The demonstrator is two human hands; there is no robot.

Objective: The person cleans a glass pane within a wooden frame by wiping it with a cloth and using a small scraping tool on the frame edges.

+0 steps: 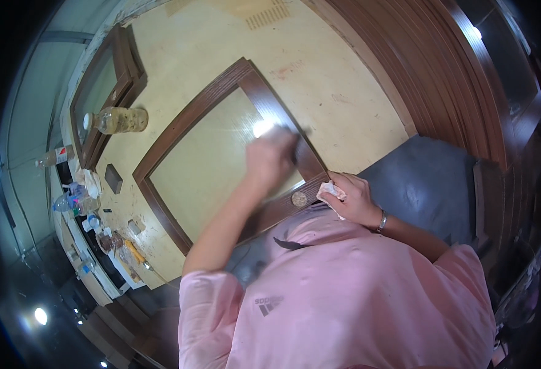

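Note:
A dark brown wooden frame (184, 120) with a pale inner panel lies flat on a light workbench (319, 80). My left hand (271, 155) is blurred and rests closed on the frame's right rail; what it holds is hidden. My right hand (353, 198) sits at the frame's near corner, closed on a crumpled whitish rag (330, 192). A small round tin (299, 198) stands on the frame's lower rail beside that hand.
A second brown frame (107, 86) lies at the far left with a clear plastic bottle (119, 120) next to it. More bottles and small clutter (92, 212) line the bench's left edge. Stacked brown mouldings (442, 67) run along the right. A dark grey sheet (427, 181) covers the bench's right end.

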